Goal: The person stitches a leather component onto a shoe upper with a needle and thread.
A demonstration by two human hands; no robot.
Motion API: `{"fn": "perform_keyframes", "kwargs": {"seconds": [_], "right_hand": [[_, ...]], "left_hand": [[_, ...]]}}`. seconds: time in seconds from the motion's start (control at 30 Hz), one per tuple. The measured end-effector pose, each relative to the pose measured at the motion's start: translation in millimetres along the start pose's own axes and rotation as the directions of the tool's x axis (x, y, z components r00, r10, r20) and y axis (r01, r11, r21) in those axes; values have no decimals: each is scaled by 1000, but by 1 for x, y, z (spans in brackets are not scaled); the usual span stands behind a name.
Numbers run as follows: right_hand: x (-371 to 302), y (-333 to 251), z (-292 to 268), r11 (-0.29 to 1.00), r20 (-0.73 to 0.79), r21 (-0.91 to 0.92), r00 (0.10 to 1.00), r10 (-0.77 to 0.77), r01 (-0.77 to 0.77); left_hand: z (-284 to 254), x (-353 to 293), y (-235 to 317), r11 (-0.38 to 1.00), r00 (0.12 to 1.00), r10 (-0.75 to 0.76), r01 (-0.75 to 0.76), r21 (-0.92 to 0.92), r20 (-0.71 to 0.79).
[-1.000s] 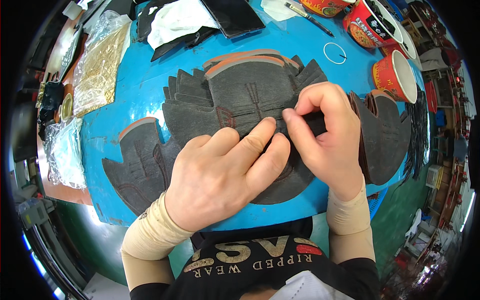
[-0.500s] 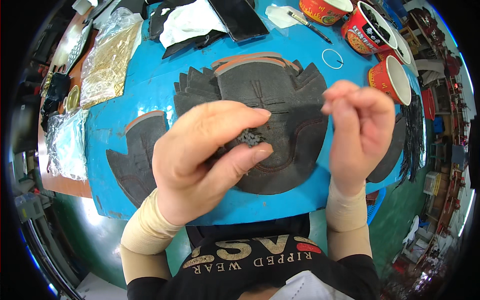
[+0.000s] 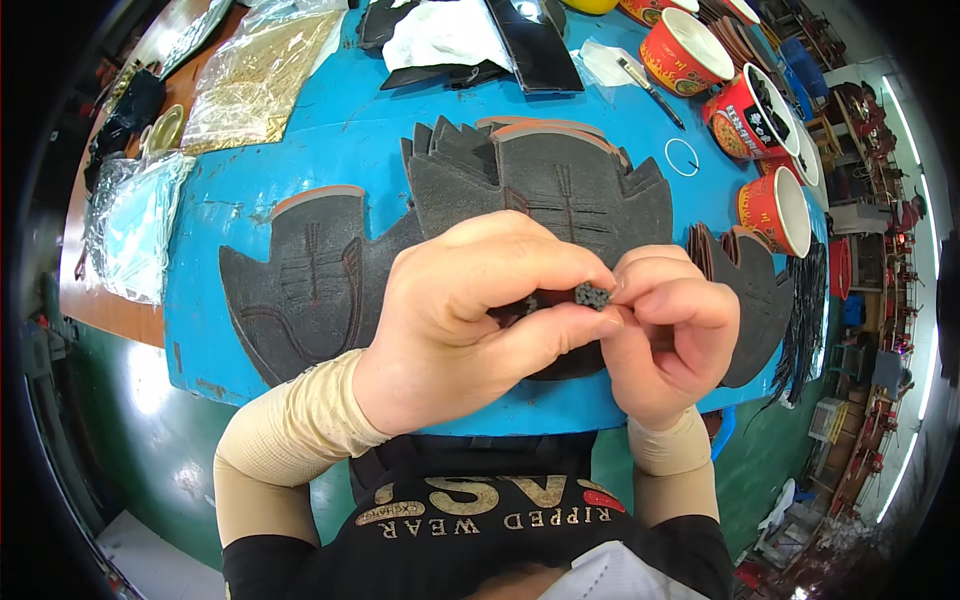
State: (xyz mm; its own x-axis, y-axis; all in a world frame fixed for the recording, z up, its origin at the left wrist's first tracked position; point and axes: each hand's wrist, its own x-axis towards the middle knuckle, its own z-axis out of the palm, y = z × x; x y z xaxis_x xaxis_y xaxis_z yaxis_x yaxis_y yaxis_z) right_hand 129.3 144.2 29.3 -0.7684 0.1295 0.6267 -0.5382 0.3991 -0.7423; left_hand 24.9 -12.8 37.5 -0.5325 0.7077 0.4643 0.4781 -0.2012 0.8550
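Observation:
My left hand (image 3: pixel 470 310) is closed round a tight bundle of thin black cords (image 3: pixel 592 295), whose cut ends show between thumb and forefinger. Thumb and fingers of my right hand (image 3: pixel 672 325) are pinched together, touching the left fingertips right beside those ends; what the pinch holds, if anything, is too small to make out. Beneath both hands lies a fanned stack of dark leather pieces (image 3: pixel 570 170) with pointed side flaps and stitched lines. A similar single leather piece (image 3: pixel 310 275) is at the left, and more leather pieces (image 3: pixel 745 300) lie at the right.
Red paper bowls (image 3: pixel 775 215) stand along the right of the blue table (image 3: pixel 240 190), some with black bits inside. Black cords (image 3: pixel 805 300) hang over the right edge. A pen (image 3: pixel 650 90), a white ring (image 3: pixel 682 157) and plastic bags (image 3: pixel 255 85) lie further back.
My right hand has come in from the right and down to meet the bundle's end. My left hand has moved right with the bundle, and the view has shifted.

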Motion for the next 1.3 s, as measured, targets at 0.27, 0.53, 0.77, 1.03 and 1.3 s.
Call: {"fn": "perform_keyframes", "kwargs": {"seconds": [0.27,0.53,0.77,1.03,1.3], "right_hand": [[-5,-9,3,743,93,549,911,401,-383],[10,3,-9,968,-272,61,929,250,-242],[16,24,-6,889,85,-456,993,81,-33],[17,27,-4,852,135,-524,988,79,3],[17,26,-1,835,142,-551,986,86,6]], "left_hand": [[-6,4,0,997,996,74,-72,-41,56],[-34,13,-1,950,996,-41,15,313,77],[-30,4,8,924,966,-153,64,377,210],[-34,2,14,875,937,-228,79,478,263],[-26,-2,4,886,961,-110,-20,463,252]]}}
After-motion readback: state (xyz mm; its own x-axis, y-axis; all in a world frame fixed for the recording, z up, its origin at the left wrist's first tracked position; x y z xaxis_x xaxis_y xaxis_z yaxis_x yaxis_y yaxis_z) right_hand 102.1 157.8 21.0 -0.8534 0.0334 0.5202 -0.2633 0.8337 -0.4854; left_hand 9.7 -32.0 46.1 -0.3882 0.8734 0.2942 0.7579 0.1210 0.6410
